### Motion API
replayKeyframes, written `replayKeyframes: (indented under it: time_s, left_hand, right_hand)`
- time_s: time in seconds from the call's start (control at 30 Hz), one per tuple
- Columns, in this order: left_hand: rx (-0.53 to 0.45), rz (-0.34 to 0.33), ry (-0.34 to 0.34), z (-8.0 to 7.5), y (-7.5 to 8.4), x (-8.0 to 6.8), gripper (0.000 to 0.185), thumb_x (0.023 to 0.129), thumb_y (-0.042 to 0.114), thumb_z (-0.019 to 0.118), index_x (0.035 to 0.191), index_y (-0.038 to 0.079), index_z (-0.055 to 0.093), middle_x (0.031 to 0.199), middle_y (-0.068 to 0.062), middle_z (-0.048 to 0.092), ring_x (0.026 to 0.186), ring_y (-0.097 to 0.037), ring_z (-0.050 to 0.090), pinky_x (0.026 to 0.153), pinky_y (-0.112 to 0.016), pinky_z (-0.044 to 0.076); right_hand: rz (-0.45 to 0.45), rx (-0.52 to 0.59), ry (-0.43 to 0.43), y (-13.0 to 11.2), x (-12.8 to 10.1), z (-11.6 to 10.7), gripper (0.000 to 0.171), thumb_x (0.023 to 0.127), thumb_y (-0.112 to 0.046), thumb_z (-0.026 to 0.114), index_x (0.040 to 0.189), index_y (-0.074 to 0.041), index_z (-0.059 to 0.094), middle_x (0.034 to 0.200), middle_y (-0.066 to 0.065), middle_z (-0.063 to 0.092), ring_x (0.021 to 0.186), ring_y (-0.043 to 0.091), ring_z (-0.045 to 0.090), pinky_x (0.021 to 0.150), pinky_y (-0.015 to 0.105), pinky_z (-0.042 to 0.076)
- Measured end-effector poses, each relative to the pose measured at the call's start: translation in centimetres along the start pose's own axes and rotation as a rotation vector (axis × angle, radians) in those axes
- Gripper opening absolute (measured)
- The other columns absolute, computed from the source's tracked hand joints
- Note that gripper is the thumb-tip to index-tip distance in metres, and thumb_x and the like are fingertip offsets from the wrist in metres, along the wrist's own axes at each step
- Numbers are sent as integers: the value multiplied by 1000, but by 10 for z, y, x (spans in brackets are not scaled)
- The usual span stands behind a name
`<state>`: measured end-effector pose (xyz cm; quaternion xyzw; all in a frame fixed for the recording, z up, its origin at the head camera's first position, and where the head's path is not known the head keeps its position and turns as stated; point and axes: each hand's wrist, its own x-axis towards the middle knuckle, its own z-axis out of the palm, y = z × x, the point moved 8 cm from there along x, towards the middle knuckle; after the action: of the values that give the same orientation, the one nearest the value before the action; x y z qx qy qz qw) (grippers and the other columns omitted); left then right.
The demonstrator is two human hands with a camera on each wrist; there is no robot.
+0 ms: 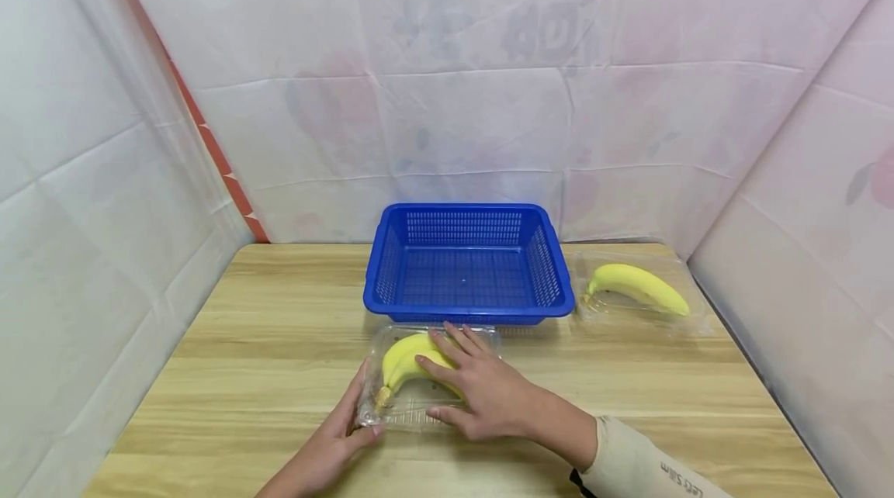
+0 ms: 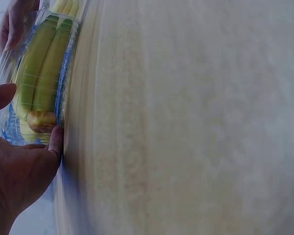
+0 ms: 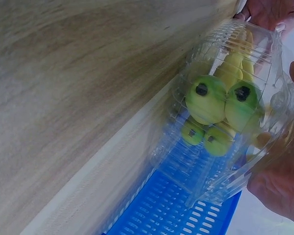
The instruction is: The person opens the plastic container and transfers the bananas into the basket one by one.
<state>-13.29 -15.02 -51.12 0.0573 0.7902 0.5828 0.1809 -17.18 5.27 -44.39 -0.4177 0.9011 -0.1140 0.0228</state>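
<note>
A clear plastic clamshell box (image 1: 412,416) lies on the table in front of the basket, with a bunch of yellow bananas (image 1: 412,351) inside. My left hand (image 1: 335,428) holds its left end, thumb at the near corner and fingers along the side. Spread over the top of the box is my right hand (image 1: 482,393), fingers pointing away and nearly straight. In the left wrist view the brown stem (image 2: 41,121) faces my left palm. The right wrist view shows several green banana tips (image 3: 206,100) with dark ends through the plastic.
A blue plastic basket (image 1: 469,315) with slotted walls stands right behind the box. Another clear box (image 1: 604,319) with a banana (image 1: 642,288) lies at the back right of the wooden table (image 1: 279,312). Printed cloth walls (image 1: 475,118) enclose the back and sides.
</note>
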Motion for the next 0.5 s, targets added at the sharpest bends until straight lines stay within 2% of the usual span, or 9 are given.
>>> replayKeyframes:
  time_s: [0.17, 0.23, 0.4, 0.43, 0.5]
  left_hand:
    - [-14, 15, 4, 1, 1, 0, 99, 101, 22, 70, 174, 29, 3, 182, -11, 2, 167, -40, 8, 119, -12, 21]
    - [13, 12, 11, 1, 2, 0, 99, 101, 21, 69, 174, 28, 3, 182, -12, 2, 167, -38, 8, 123, -18, 19]
    - [87, -2, 35, 2, 2, 1, 98, 102, 21, 67, 174, 27, 1, 182, -13, 4, 166, -37, 11, 128, -47, 14]
    - [95, -2, 37, 2, 2, 1, 98, 102, 20, 66, 174, 27, 0, 182, -14, 4, 166, -38, 12, 128, -50, 13]
    - [99, -10, 37, 2, 2, 1, 98, 102, 21, 66, 174, 28, -1, 182, -13, 4, 166, -37, 12, 128, -48, 14]
  right_hand:
    - [2, 8, -5, 0, 0, -1, 70, 105, -63, 50, 165, -28, 42, 178, 17, 24, 167, 43, 17, 135, 61, 19]
    - [3, 8, -3, 0, 0, -1, 70, 105, -63, 51, 165, -29, 42, 178, 17, 24, 167, 43, 17, 135, 61, 19]
    - [4, 6, 6, -1, 0, -1, 71, 105, -66, 49, 165, -29, 42, 177, 17, 25, 166, 43, 18, 134, 61, 20]
    - [5, 8, 7, -1, 0, -2, 71, 105, -67, 49, 165, -29, 42, 178, 17, 25, 166, 43, 19, 134, 61, 20]
    - [8, 14, 5, 0, -1, -2, 72, 105, -69, 48, 165, -30, 42, 178, 17, 24, 166, 43, 18, 134, 62, 20]
